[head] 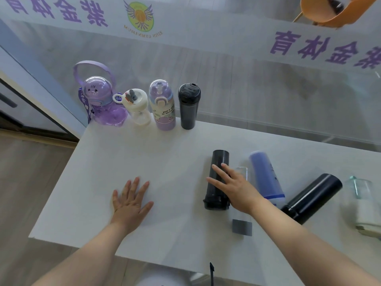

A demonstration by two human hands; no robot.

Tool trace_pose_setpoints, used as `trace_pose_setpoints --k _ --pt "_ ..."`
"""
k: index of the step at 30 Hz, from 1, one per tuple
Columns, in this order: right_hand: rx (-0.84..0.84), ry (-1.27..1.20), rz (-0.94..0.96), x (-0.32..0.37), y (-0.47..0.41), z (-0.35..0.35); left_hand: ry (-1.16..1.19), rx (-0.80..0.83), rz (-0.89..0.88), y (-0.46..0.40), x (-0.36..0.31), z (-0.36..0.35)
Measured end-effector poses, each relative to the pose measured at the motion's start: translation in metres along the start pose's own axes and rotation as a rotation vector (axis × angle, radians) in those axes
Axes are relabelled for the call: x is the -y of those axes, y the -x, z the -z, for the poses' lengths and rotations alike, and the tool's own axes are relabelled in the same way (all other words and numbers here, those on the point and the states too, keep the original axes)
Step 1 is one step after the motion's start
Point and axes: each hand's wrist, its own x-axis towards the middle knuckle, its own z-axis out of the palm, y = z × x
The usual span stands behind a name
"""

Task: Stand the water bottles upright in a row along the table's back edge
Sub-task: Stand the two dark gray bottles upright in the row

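- Four bottles are already standing upright in a row at the back edge of my table (127, 162): a purple character bottle (103, 104) with a loop handle, a clear one with a white lid (137, 108), a lilac cartoon bottle (164, 106), and a dark smoky tumbler (188, 106).
- A dark bottle (218, 178) is lying on its side, cap end facing me.
- A clear bottle (242, 203) with a grey cap is lying just beside it, looking blurry.
- A blue bottle (266, 174) is lying flat next to that.
- A black flask (313, 197) is lying at a slant further right.
- A glass bottle with a white base (365, 199) is lying by the right edge.
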Motion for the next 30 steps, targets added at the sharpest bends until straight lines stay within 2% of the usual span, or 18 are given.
trace_pose_setpoints --k 7,12,22,27,30 --pt "-0.077 0.002 -0.046 0.020 -0.006 0.010 0.003 -0.013 0.007 0.000 0.000 -0.003" --pt "-0.102 -0.205 -0.186 0.030 -0.006 0.017 -0.004 -0.024 0.010 -0.001 0.001 -0.003" --pt "-0.186 -0.440 -0.290 0.045 0.002 0.027 0.004 -0.029 0.012 -0.001 0.000 -0.002" --pt "-0.305 -0.704 -0.314 0.050 0.004 0.032 0.002 -0.028 0.010 -0.001 -0.001 -0.002" --pt "-0.393 -0.782 -0.361 0.052 0.005 0.029 0.007 -0.031 0.001 -0.001 0.000 -0.003"
